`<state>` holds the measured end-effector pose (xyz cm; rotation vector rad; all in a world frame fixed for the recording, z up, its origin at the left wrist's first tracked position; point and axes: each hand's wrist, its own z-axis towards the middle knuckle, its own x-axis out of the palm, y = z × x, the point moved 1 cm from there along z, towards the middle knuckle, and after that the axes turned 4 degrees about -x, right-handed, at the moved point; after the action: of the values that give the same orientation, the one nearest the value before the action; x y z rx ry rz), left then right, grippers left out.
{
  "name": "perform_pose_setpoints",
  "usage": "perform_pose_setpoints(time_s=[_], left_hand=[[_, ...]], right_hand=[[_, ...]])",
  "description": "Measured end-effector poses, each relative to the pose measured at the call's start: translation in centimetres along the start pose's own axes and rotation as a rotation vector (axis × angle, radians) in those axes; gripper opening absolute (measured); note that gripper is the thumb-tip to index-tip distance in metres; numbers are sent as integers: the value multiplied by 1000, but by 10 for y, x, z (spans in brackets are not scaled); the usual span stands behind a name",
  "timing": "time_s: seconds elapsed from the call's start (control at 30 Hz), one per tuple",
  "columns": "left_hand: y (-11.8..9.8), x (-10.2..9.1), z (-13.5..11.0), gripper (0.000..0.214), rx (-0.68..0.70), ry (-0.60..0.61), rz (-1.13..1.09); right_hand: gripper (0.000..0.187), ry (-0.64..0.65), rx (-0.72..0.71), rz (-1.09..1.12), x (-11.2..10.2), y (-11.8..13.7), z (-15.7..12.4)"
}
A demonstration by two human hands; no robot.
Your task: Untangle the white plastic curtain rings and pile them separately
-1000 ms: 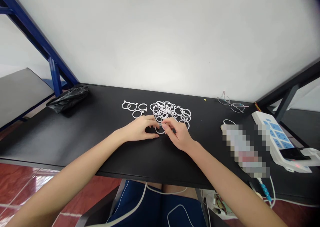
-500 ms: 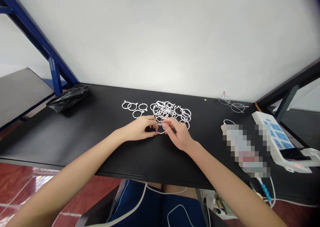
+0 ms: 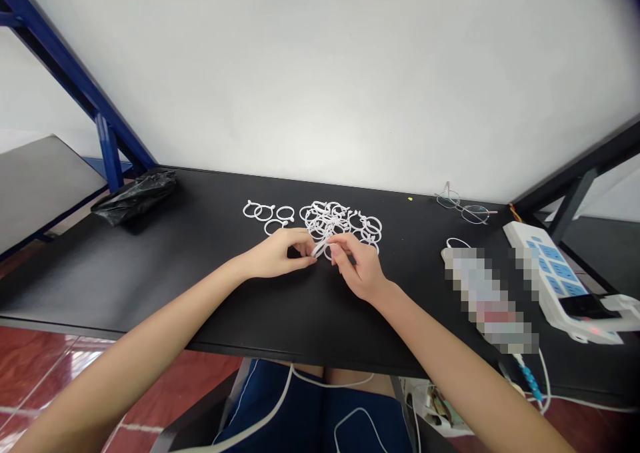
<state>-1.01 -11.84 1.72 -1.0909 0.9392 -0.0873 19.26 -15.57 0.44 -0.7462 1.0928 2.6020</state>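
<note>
My left hand [image 3: 287, 252] is closed, thumb and fingers pinching a white plastic ring [image 3: 320, 248] that is turned nearly edge-on. My right hand [image 3: 357, 263] is closed too, its thumb and forefinger pinched at the right side of that same ring, near its upper end. Just beyond my fingers lies a tangled pile of white rings [image 3: 330, 218], each with a small knob or tab. My hands hide the near part of the pile. Left of it, several separate rings [image 3: 264, 212] lie flat on the black table [image 3: 210, 206].
A black plastic bag [image 3: 137, 196] lies at the far left. Wire-framed glasses [image 3: 474, 213] rest near the wall at right. A blurred-out device [image 3: 493, 300] with a cable and a white power strip [image 3: 560, 273] occupy the right side. White cables cross my lap.
The ring between my hands has turned from lying open towards me to nearly edge-on. Both hands have shifted only slightly.
</note>
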Motion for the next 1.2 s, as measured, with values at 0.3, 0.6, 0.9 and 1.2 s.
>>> perform_pose_setpoints(time_s=[0.3,0.6,0.9,1.2], left_hand=[[-1,-7,1,20,-180,-60,-486],[3,-12,3,27,-241,-164,-844],[3,-10,3,28,-282,-130,-859],[4,-8,3,27,-311,-104,-825]], right_hand=[[15,-118,1,21,3,-4,0],[28,-120,17,-20,5,-3,1],[19,-142,-11,-49,5,-6,1],[9,-101,-9,-44,5,-5,1]])
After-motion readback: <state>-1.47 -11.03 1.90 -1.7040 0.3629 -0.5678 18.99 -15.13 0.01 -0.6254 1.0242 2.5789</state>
